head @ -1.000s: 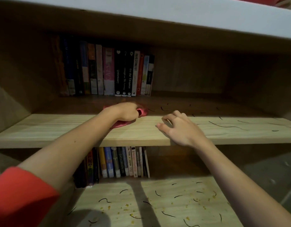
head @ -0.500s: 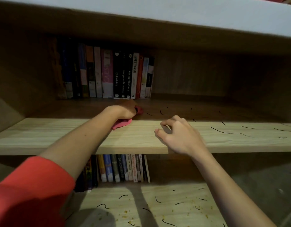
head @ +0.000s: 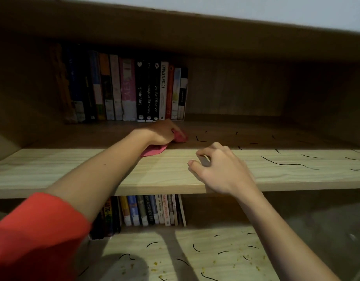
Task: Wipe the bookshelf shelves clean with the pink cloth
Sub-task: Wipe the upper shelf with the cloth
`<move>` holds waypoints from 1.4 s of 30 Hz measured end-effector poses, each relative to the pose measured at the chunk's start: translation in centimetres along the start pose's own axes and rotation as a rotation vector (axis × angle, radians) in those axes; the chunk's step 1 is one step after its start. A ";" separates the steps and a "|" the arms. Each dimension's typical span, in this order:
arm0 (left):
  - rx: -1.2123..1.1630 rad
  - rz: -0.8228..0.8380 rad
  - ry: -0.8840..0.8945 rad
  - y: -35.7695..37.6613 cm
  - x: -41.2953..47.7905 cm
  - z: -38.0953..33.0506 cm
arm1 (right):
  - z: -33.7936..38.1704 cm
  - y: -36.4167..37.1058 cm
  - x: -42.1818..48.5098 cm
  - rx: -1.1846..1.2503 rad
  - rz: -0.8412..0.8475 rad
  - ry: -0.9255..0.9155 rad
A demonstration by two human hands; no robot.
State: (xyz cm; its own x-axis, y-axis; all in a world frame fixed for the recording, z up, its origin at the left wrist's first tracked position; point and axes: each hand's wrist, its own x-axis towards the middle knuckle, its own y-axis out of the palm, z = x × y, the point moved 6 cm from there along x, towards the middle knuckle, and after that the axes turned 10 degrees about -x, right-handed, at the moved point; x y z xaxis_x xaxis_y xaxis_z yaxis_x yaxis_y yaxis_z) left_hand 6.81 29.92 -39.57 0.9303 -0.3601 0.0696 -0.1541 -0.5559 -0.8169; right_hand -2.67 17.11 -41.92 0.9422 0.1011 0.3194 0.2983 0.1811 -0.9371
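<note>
A: What are the hands doing?

B: The left hand point(head: 160, 133) is clenched round the pink cloth point(head: 154, 152). The cloth is bunched under the palm and pressed to the middle shelf point(head: 73, 169), far in, just in front of the row of books point(head: 134, 88). The right hand point(head: 221, 169) holds nothing; its fingers are loosely curled and its heel rests on the shelf's near edge.

A: Which way does the dirt lie?

B: To the right. The nearest of the dark squiggles point(head: 201, 139) sits just beside the cloth's right end. The rest scatter on along the board, with a long squiggle point(head: 286, 164) nearer the front.

A: So the stroke runs along the shelf?

B: I'd judge so. The board's long axis is left to right, and the cloth hand is the nearer one to the far marks. The right hand lies between the cloth and that long mark, so it may need to shift aside.

A: And below?

B: The lower shelf point(head: 134, 244) carries squiggles and crumbs point(head: 154, 263) too, so by my reckoning it's unwiped.
</note>
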 end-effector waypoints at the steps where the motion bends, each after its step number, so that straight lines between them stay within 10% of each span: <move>1: 0.020 0.012 0.010 0.0 -0.3 0.0 | 0.0 0.0 0.0 0.000 -0.001 0.002; 42: -0.078 0.009 -0.077 -1.4 1.2 1.4 | -0.1 0.2 0.1 0.008 -0.012 -0.005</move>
State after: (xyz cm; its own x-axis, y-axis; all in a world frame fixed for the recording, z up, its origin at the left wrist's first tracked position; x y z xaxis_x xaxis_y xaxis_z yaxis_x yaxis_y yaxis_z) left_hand 8.55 31.29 -39.14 0.9510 -0.3087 0.0156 -0.1855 -0.6104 -0.7701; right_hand -2.53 17.04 -42.07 0.9379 0.1033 0.3310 0.3081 0.1898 -0.9322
